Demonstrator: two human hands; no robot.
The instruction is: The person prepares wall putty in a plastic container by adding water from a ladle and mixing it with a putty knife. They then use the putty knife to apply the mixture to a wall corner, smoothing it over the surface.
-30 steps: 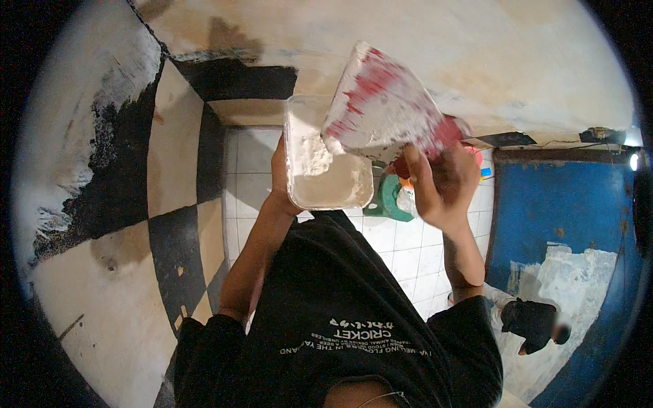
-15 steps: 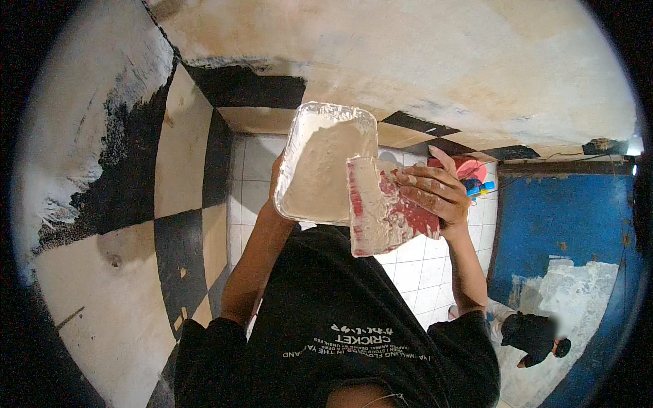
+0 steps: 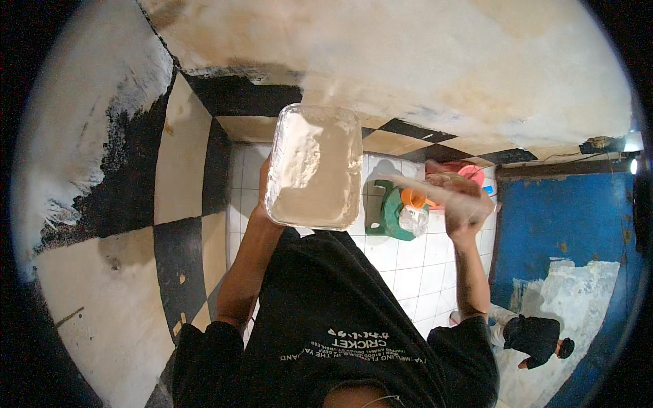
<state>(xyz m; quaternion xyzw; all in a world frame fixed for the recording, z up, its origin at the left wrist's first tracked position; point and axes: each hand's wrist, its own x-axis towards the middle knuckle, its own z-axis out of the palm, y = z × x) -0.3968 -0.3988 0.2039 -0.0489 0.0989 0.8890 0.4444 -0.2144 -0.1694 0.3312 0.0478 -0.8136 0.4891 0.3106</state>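
Clear tray (image 3: pixel 309 225) of pale paste (image 3: pixel 325 170): directly above my left hand (image 3: pixel 263 180), off the floor, open side facing me. Paste is bright and lumpy toward the left-hand side, smoother and shaded toward the right. The left hand bears the tray from behind; its fingers are hidden, so I cannot tell how they close.

Right hand (image 3: pixel 466 207): motion-blurred, closed on a flat scraper (image 3: pixel 415 185) seen nearly edge-on. The blade points from that hand toward the tray, apart from it. Paste load on the blade: cannot tell.

Step in hand, my judgement: working paste with the scraper, at a point where blade and tray are separate. Next move would call for a steady left hand, the tray kept from tipping, and control of the blade's angle by the right wrist.

Below the right hand, toward my left: green object (image 3: pixel 391 221), orange container (image 3: pixel 411 198) and clear bag (image 3: pixel 413 222). Just beyond that hand: red basin (image 3: pixel 471 173). Well out to its right: blue panel (image 3: pixel 558 211); nearer me on that side, another person (image 3: pixel 530 336). Beyond both hands: patchy pale wall (image 3: pixel 442 68).
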